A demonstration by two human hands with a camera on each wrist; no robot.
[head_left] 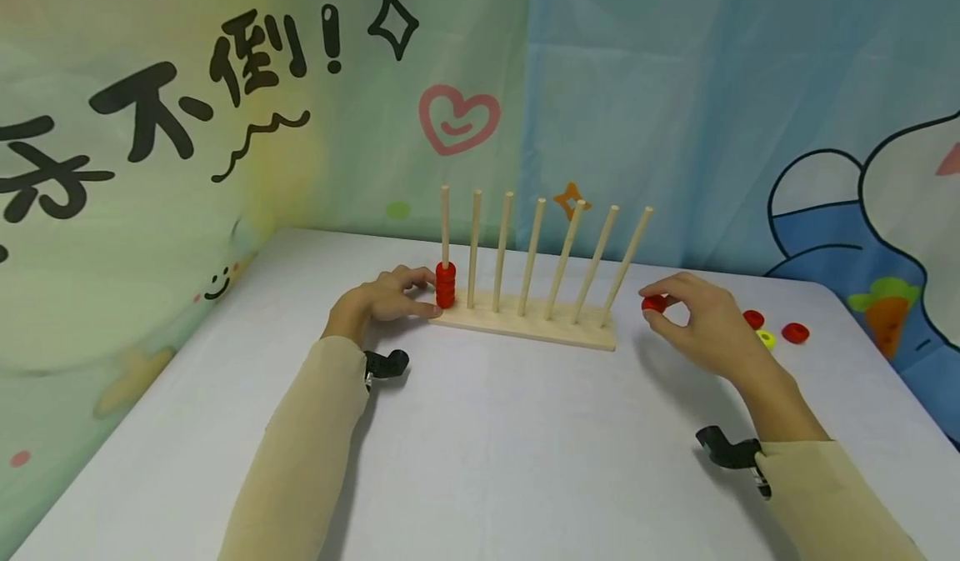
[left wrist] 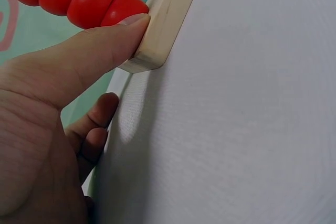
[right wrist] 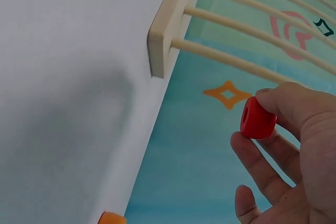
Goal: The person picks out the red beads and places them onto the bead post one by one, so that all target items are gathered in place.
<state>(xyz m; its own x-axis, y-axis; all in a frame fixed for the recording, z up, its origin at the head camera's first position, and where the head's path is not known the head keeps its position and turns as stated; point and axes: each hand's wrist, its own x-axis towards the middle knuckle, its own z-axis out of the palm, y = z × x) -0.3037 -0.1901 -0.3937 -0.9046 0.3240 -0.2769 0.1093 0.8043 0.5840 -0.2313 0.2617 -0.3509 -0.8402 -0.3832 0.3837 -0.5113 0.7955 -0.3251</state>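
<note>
A wooden peg stand (head_left: 525, 328) with a row of upright pegs stands on the table. Several red beads (head_left: 446, 286) are stacked on its leftmost peg. My left hand (head_left: 382, 296) holds the stand's left end; in the left wrist view its thumb (left wrist: 113, 40) presses on the base beside the lowest bead, while the index finger is mostly hidden. Off the stand's right end, my right hand (head_left: 697, 315) pinches a single red bead (right wrist: 257, 120) between thumb and fingers, above the table. The bead's hole shows in the right wrist view.
Right of my right hand lie two red beads (head_left: 795, 333) and a yellow bead (head_left: 765, 339), partly hidden by the hand. An orange piece (right wrist: 112, 218) peeks in at the bottom of the right wrist view. A printed cloth backdrop (head_left: 637, 111) hangs behind the white table (head_left: 525, 461).
</note>
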